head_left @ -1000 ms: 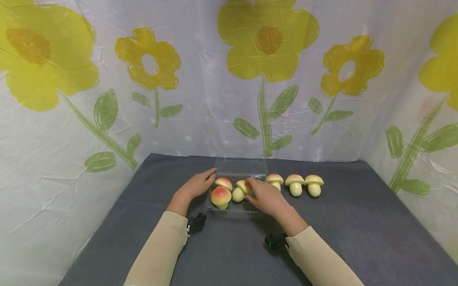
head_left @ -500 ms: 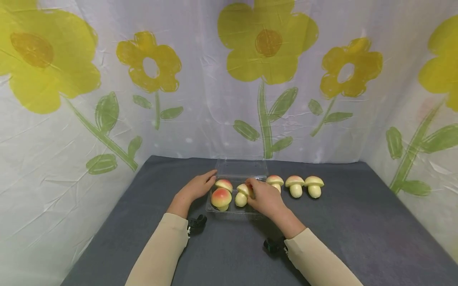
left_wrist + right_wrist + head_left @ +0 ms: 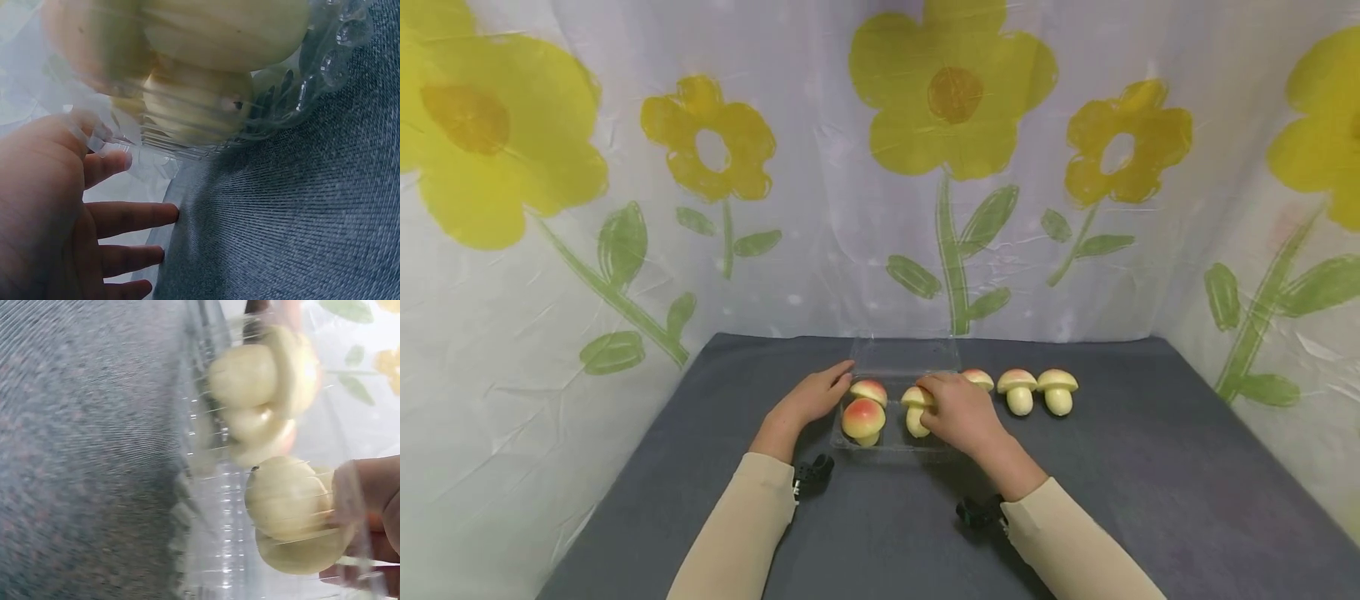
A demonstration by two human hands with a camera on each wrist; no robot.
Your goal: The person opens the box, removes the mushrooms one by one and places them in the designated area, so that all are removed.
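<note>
A clear plastic box stands on the dark cloth with its lid folded back. Two toy mushrooms, one with a red-yellow cap and another behind it, lie in its left half. In the right half, my right hand grips a pale toy mushroom, cap away from me; the right wrist view shows this toy mushroom through the box wall. My left hand touches the box's left side. In the left wrist view its fingers are spread and nearly straight.
Outside the box on the right, a toy mushroom is partly hidden by my right hand. Two more, one with a reddish cap and one pale, stand beside it. A flowered curtain hangs behind the table.
The gripped toy mushroom has shifted right inside the box and turned from tilted to nearly straight, with its stem toward me. The left hand stays at the box's side.
</note>
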